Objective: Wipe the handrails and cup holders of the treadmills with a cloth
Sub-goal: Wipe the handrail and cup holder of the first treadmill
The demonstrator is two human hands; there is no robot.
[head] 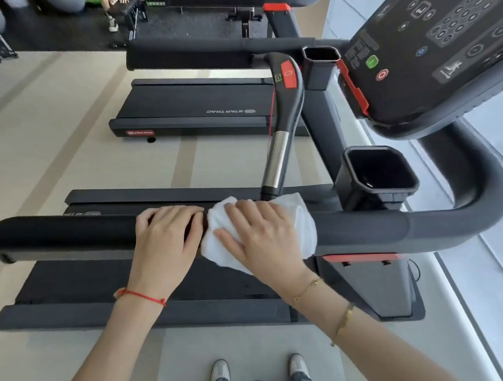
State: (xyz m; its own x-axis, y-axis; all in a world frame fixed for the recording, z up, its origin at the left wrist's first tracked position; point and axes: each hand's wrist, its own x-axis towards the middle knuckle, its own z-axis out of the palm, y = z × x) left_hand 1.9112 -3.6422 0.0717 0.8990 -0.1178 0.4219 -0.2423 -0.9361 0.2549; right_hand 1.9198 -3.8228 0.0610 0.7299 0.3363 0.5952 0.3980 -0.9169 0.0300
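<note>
The right hand [259,234] lies palm-down on a white cloth [302,216], fingers spread and nearly straight, pressing it onto the black padded handrail [61,234] of the nearest treadmill. The cloth drapes over the rail's top and front, just beside the left hand [164,234], whose fingers curl over the rail, close together, touching the cloth's edge. A red string bracelet [142,295] circles the left wrist; gold bracelets [306,288] sit on the right forearm. Past the cloth the rail bends toward the console [430,47], with a black cup holder [379,173] just behind it. A second cup holder [321,58] stands farther back. Two grey shoes [220,372] show below.
</note>
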